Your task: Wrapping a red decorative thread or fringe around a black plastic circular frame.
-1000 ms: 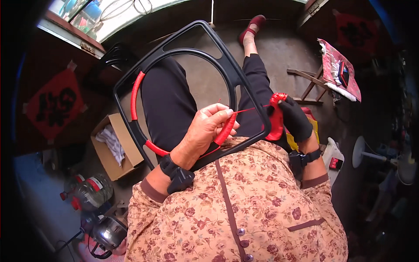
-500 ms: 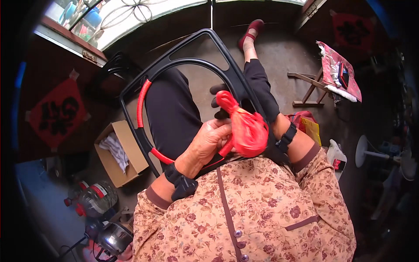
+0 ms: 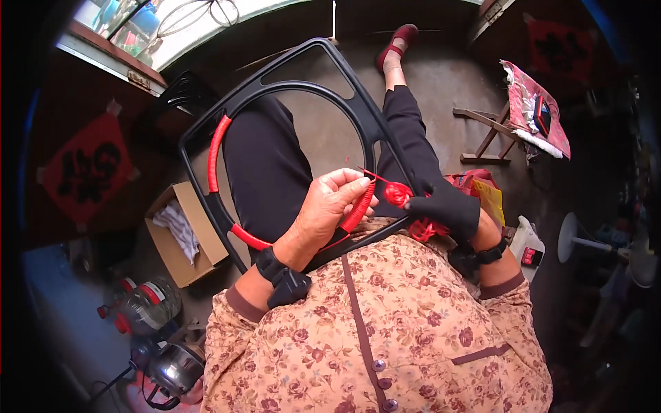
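Note:
A black plastic frame with a large round opening lies tilted across my lap. Red cord winds tightly round separate stretches of its ring, one of them a wrapped section on the left. My bare left hand is closed on the ring's lower right, thumb and forefinger pinched at the top of the wrapping there. From that pinch a short taut strand runs right to a bundle of red cord. My right hand, in a black glove, grips this bundle just outside the frame's right edge; loose loops hang below its fingers.
A folding stool with a pink cover stands at the right, a phone and white tissue on it. On the left are an open cardboard box with striped cloth, large clear bottles and a metal kettle. A red bag lies beside my right forearm.
My right hand has come from behind the ring out to the right, carrying the cord bundle and drawing the strand taut. My left hand stays at the ring, its pinch now higher.

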A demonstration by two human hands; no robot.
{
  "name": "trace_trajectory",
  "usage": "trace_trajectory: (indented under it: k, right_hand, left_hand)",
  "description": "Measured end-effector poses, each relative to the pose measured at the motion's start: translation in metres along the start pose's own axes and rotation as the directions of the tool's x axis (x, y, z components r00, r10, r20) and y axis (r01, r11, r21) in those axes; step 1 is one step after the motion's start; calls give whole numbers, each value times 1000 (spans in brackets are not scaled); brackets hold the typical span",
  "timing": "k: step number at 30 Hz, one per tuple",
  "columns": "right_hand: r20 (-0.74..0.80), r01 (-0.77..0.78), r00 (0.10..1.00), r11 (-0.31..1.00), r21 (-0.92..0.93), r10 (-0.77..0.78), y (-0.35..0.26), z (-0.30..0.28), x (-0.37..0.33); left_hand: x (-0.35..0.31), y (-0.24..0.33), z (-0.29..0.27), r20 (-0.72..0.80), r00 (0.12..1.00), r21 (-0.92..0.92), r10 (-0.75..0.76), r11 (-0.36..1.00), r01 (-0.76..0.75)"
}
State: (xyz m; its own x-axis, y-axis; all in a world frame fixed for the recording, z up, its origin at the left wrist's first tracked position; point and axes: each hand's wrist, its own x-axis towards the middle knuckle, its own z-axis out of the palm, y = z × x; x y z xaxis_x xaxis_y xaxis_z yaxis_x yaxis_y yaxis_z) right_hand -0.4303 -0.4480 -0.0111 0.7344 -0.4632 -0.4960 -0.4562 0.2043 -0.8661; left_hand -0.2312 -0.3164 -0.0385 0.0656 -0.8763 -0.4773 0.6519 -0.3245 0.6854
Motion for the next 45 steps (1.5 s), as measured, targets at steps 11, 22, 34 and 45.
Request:
trace_trajectory:
  k: [11,22,34,45]
  right_hand:
    - [-240,261,965,376,889,-103,50,-21,7]
    - [-430,431,902,23,902,-44,48,-33,0]
    - [-592,593,803,196,781,-74,132,-95,3]
    - [-638,424,663,899,-108,-390,55,-63,52]
  left_hand:
    - [0,0,-1,66,998,-16,-25,1000,26]
    - [-7,-1,-4,92,994,11,-64,998,63]
    - [3,1,1,-13,999,-21,-52,998,51]
    - [-1,3,0,12,1000,36,-26,999,26]
